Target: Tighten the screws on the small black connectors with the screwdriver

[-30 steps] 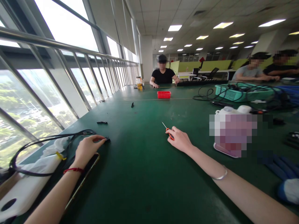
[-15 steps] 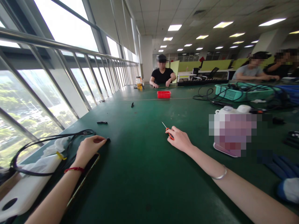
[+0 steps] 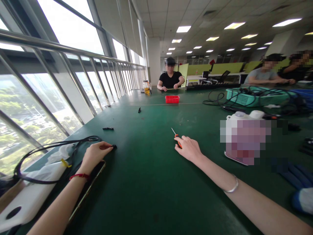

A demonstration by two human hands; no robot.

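Observation:
Between the thumb and fingertips of my left hand [image 3: 96, 152] is a small black piece [image 3: 114, 147], held low over the green table [image 3: 141, 182]. My right hand [image 3: 188, 147] has its fingers on a screwdriver [image 3: 179, 143] with an orange and black handle, whose thin metal shaft points forward and left. The palm hides part of the handle. Beyond my left hand lies a black strip-shaped part [image 3: 108, 128]. Another small black part [image 3: 139, 110] is farther off. Under my left forearm, a dark flat object with a shiny edge [image 3: 89, 189] is partly covered.
Black cable [image 3: 36, 179] and a white board with a hole [image 3: 31, 202] lie at the left. A red basket [image 3: 172, 99] stands ahead, before a co-worker [image 3: 171, 76]. To the right are a blurred pinkish container [image 3: 246, 140] and a teal basket [image 3: 251, 101] with cables.
My right hand and the screwdriver have dipped slightly, with the screwdriver closer to the tabletop. My left hand keeps its pinch on the black piece. The far co-worker's hands have shifted a little.

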